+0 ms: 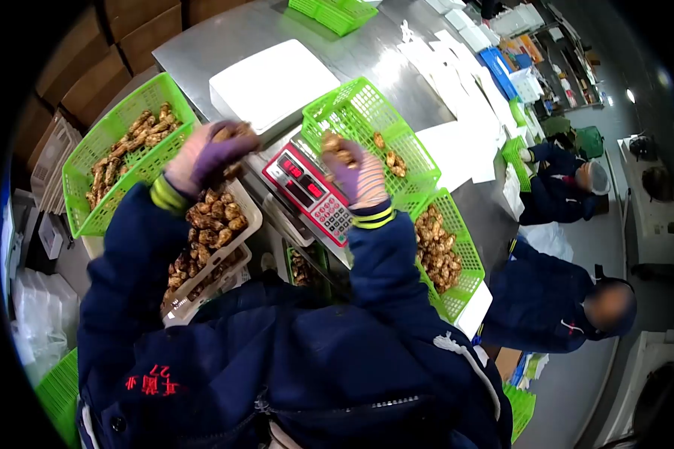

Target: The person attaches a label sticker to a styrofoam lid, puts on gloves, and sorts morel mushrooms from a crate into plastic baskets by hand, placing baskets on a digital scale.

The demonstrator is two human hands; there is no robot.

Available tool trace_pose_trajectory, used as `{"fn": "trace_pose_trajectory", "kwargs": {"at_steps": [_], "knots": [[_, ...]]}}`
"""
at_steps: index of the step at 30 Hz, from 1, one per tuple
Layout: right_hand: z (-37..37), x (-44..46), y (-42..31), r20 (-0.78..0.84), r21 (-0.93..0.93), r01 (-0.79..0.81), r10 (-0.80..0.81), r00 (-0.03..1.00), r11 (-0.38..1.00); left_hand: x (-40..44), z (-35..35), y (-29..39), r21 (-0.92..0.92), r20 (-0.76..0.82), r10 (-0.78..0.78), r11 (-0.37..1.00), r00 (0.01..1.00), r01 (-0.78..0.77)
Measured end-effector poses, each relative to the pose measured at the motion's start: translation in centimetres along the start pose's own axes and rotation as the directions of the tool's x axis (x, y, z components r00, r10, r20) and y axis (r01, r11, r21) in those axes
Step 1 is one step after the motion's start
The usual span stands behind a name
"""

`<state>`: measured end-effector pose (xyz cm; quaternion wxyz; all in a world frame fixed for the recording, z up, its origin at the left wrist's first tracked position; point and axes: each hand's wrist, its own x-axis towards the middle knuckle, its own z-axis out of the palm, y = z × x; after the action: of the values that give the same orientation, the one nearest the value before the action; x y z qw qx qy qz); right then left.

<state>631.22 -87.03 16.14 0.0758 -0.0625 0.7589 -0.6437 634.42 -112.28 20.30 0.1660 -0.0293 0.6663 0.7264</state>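
Observation:
My left hand (211,159), in a purple and pink glove, is closed around brown mottled mushrooms (236,133) above a pale crate (249,196) heaped with similar mushrooms. My right hand (358,176), in a striped glove with purple fingers, grips a few mushrooms (335,146) beside a green basket (356,97). Between both hands stands a red scale (303,183) with lit digits and a keypad. Inside that basket lie a few loose mushrooms (395,162).
Another green basket (82,161) with long-stemmed mushrooms stands left. To the right, a green basket (468,251) holds many more. A white foam box (273,78) and white paper sheets (464,112) rest on the metal table (202,37). Two people (550,299) in dark jackets are at the right.

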Motion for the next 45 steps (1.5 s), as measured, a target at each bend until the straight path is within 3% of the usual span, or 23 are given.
{"fn": "trace_pose_trajectory", "kwargs": {"at_steps": [1,3,4,6,9,10,11,13,14,16,18,20,25,27,30,32,34,36,37,38,40,44,45], "knots": [[-3.1,0.1,0.5,-0.099,-0.237,0.025,-0.05,0.994,0.971,2.6,2.1,0.1,-0.077,0.071,0.008,0.997,0.997,-0.002],[-8.4,1.5,4.6,-0.255,-0.29,-0.127,0.052,0.966,0.949,8.0,5.8,-0.6,-0.222,0.242,0.057,0.975,0.969,-0.002],[-8.8,0.3,1.6,-0.309,-0.378,-0.173,0.052,0.95,0.91,10.2,7.7,-1.1,-0.288,0.342,0.1,0.957,0.934,0.003],[-13.4,2.2,8.2,-0.387,-0.349,-0.189,0.042,0.921,0.918,12.4,11.4,-0.8,-0.373,0.331,0.019,0.921,0.944,0.112],[-13.5,0.4,5.6,-0.447,-0.127,-0.163,0.09,0.89,0.978,14.4,13.2,-1.9,-0.278,0.232,-0.164,0.933,0.959,0.227],[-13.7,0.3,6.2,-0.52,-0.079,-0.101,0.045,0.853,0.992,14.7,12.7,-3.1,-0.28,0.227,-0.173,0.931,0.958,0.235],[-13.2,-0.3,5.1,-0.534,-0.007,-0.052,0.04,0.845,0.999,14.8,11.4,-4.7,-0.118,0.279,0.025,0.993,0.96,0.008],[-13.2,-0.4,5.0,-0.562,0.006,0.06,-0.047,0.826,0.998,11.8,9.5,-4.2,-0.288,0.331,0.031,0.955,0.943,0.069],[-12.7,-0.4,4.8,-0.554,0.039,0.137,-0.093,0.827,0.99,9.0,8.4,-2.4,-0.319,0.241,-0.09,0.933,0.966,0.166],[-10.3,0.0,2.7,-0.465,0.225,0.149,-0.028,0.885,0.963,5.5,4.6,-0.6,-0.211,0.187,-0.188,0.951,0.964,0.227],[-6.3,0.3,-0.1,-0.317,0.218,0.064,0.008,0.948,0.974,2.7,-0.8,-2.0,-0.167,0.136,-0.207,0.959,0.969,0.229],[-2.3,0.6,-1.4,-0.09,0.165,-0.103,0.119,0.989,0.981,-2.0,-5.2,-2.4,-0.168,-0.074,-0.18,0.972,0.981,0.166],[8.8,0.4,-1.6,0.417,0.045,-0.131,0.101,0.903,0.99,-13.7,-12.1,-3.8,-0.115,-0.484,-0.131,0.99,0.865,0.086],[12.6,0.2,-1.7,0.65,-0.178,0.115,0.029,0.76,0.977,-16.8,-13.2,-4.6,-0.104,-0.569,-0.158,0.987,0.807,0.121],[19.9,0.1,-1.4,0.866,-0.267,0.531,-0.041,0.498,0.804,-19.9,-14.3,-7.6,-0.084,-0.588,-0.181,0.983,0.788,0.163],[23.8,-0.7,1.1,0.909,-0.326,0.73,-0.013,0.417,0.601,-21.0,-14.5,-9.4,-0.035,-0.525,-0.168,0.984,0.834,0.176],[26.8,-2.0,0.2,0.878,-0.471,0.836,0.238,0.415,0.28,-21.2,-12.9,-10.0,0.183,-0.549,-0.119,0.949,0.828,0.258],[29.0,-2.9,2.2,0.855,-0.486,0.858,0.292,0.428,0.165,-20.3,-12.2,-11.1,0.337,-0.603,-0.193,0.818,0.774,0.466],[29.0,-3.5,3.1,0.887,-0.459,0.879,0.127,0.444,0.13,-19.6,-11.9,-11.2,0.365,-0.609,-0.274,0.736,0.744,0.57],[29.5,-3.4,3.0,0.878,-0.47,0.873,0.172,0.447,0.129,-19.0,-10.9,-9.4,0.676,-0.549,-0.296,0.393,0.781,0.624],[29.2,-2.5,2.8,0.852,-0.501,0.848,0.27,0.449,0.171,-18.5,-11.3,-13.3,0.898,-0.357,-0.016,0.269,0.934,0.348],[28.6,-1.5,0.6,0.772,-0.61,0.778,0.335,0.54,0.153,-15.8,-11.1,-15.0,0.978,-0.162,-0.325,0.071,0.932,0.195],[28.0,-1.7,1.1,0.856,-0.517,0.835,0.103,0.507,0.185,-15.1,-10.8,-14.5,0.969,-0.181,-0.394,0.088,0.901,0.233]]}}
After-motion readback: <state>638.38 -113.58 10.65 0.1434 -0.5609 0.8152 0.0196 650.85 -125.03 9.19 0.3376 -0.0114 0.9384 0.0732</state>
